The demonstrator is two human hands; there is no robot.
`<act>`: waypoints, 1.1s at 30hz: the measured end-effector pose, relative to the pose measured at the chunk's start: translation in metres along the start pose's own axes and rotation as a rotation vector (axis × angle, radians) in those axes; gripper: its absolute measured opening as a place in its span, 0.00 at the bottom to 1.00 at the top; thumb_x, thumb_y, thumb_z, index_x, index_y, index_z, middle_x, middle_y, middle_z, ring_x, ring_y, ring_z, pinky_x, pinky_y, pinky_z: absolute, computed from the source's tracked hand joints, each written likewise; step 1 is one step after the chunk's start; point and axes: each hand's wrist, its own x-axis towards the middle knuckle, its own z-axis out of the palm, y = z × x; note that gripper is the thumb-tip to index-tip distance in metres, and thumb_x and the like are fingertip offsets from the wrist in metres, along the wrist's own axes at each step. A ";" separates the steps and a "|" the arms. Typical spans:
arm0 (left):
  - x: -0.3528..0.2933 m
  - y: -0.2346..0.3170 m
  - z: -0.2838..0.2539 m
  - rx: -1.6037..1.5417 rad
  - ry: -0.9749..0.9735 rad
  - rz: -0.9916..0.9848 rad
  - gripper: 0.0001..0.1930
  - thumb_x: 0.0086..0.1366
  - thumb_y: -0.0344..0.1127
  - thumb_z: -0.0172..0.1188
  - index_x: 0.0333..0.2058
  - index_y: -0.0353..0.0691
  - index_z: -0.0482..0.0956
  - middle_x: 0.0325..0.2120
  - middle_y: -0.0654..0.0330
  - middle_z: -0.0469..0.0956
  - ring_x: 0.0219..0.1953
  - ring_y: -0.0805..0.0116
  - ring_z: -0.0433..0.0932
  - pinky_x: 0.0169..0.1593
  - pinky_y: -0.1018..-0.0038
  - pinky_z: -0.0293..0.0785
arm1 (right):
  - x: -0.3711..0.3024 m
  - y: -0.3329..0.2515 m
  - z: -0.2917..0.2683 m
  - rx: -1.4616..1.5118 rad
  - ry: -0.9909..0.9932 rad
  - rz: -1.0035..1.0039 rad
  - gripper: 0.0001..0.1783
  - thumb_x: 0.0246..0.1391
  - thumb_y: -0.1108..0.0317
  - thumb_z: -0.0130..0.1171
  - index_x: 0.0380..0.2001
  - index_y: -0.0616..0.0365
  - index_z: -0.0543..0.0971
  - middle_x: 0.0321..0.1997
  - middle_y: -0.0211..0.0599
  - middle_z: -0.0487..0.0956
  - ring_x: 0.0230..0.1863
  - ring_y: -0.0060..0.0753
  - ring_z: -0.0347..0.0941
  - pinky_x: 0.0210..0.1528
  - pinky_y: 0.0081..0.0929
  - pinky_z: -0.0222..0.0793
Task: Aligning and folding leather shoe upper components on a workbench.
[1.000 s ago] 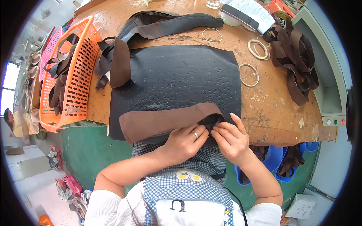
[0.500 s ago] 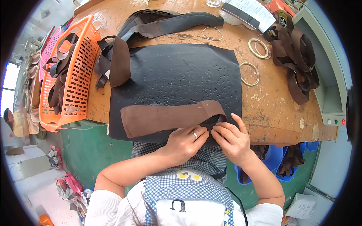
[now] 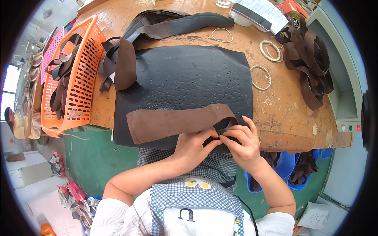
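Observation:
A brown fabric strip lies across the black mat, its right end curling over into a loop. At the near edge of that loop, my left hand pinches the strip with thumb and forefinger. Close against it, my right hand grips the same curled end with thumb and index finger, its little finger raised. The fingertips nearly meet, and whatever small part lies between them is hidden.
An orange plastic basket holding brown strips stands at the left. Dark strips lie behind the mat; a brown bundle sits at the right beside cream rings. A phone rests at the back. Blue bins stand below the table.
My left hand has turned slightly, its thumb and forefinger now showing in a pinch. My right fingers have shifted a little along the loop, while the strip has barely moved.

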 end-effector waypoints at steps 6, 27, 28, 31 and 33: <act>0.002 0.000 -0.005 -0.083 -0.058 -0.101 0.07 0.54 0.28 0.71 0.31 0.35 0.82 0.34 0.58 0.81 0.36 0.63 0.82 0.40 0.69 0.78 | -0.001 0.001 0.001 0.035 -0.004 0.011 0.17 0.36 0.79 0.66 0.35 0.52 0.85 0.35 0.29 0.79 0.43 0.33 0.76 0.68 0.54 0.57; -0.012 -0.012 -0.003 0.000 0.059 0.001 0.12 0.59 0.32 0.68 0.41 0.37 0.78 0.37 0.57 0.79 0.37 0.57 0.80 0.40 0.65 0.77 | -0.002 -0.005 0.004 -0.117 -0.045 -0.050 0.16 0.38 0.73 0.63 0.36 0.56 0.86 0.36 0.29 0.78 0.45 0.31 0.75 0.69 0.54 0.57; -0.011 -0.013 -0.003 -0.003 0.059 0.002 0.12 0.59 0.32 0.68 0.41 0.37 0.78 0.37 0.57 0.79 0.37 0.57 0.80 0.40 0.65 0.77 | -0.002 -0.003 0.004 -0.108 -0.039 -0.059 0.16 0.37 0.74 0.63 0.34 0.56 0.86 0.37 0.29 0.79 0.45 0.31 0.75 0.69 0.53 0.56; -0.010 -0.013 -0.003 0.036 0.054 0.032 0.12 0.55 0.27 0.70 0.38 0.38 0.81 0.36 0.57 0.81 0.38 0.60 0.80 0.43 0.67 0.79 | 0.000 -0.004 0.002 -0.135 -0.039 -0.114 0.15 0.38 0.73 0.62 0.34 0.57 0.86 0.36 0.30 0.80 0.44 0.31 0.77 0.68 0.53 0.58; -0.008 -0.009 -0.001 0.071 0.105 0.127 0.09 0.54 0.24 0.69 0.35 0.38 0.83 0.36 0.57 0.81 0.35 0.61 0.81 0.39 0.68 0.78 | -0.002 -0.004 0.001 -0.140 -0.038 -0.138 0.15 0.38 0.73 0.62 0.34 0.57 0.86 0.36 0.31 0.80 0.44 0.31 0.78 0.68 0.53 0.59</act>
